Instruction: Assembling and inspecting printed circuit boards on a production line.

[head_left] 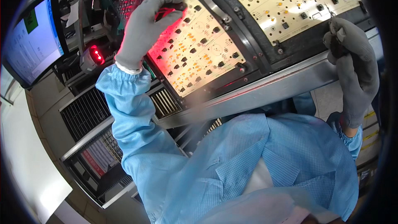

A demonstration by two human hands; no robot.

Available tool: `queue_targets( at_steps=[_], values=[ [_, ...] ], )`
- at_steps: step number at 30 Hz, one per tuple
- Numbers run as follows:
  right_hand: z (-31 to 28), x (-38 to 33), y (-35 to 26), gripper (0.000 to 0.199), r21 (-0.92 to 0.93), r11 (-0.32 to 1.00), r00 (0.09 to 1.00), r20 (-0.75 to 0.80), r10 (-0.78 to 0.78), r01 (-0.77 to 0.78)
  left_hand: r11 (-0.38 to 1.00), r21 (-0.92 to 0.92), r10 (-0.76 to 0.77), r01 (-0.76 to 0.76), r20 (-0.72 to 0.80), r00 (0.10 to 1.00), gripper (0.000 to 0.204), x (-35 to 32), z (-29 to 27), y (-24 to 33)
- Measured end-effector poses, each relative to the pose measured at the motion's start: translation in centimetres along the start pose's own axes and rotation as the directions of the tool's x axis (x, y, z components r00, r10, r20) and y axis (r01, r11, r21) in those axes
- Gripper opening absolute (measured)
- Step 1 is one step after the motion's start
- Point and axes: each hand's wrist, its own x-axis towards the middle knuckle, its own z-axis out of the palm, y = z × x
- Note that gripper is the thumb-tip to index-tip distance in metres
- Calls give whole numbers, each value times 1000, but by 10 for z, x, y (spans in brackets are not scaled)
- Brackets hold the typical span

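A grey glove covers my left hand [145, 31], which reaches over the upper left edge of a cream circuit board [199, 52] dotted with black and orange parts. Its thumb and fingertips come together near the board's top corner; whatever sits between them is hidden. My right hand [354, 64], gloved too, is at the right, just off the front edge of a second cream board [286, 6]. Its fingers are pinched around a small part with thin metal leads [331, 13], whose body is mostly covered. Both boards lie in a black frame [259, 54].
A metal rail [265, 89] runs along the front of the frame. At the left, a scanner-like device [93, 58] glows red and throws red light on the near board. A monitor [37, 39] stands beyond it. Black slotted racks [85, 114] are below.
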Motion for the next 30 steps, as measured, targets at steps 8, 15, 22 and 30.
queue_targets(
  at_steps=[8,15,22,30],
  values=[
    [10,-1,-8,29,4,1000,989,-146,19,-19,994,-51,89,-96,-138,986,32,-2,19,-6],
    [-1,-26,39,30,53,999,953,-301,29,-14,999,36,25,-21,-104,994,29,4,16,2],
    [-11,-10,6,29,-191,973,991,-69,115,-126,416,-656,505,-630,-410,759,26,32,46,-34],
    [-3,7,-18,30,-82,992,996,14,-94,94,977,-203,-99,58,-198,975,32,0,16,-3]
  ],
)
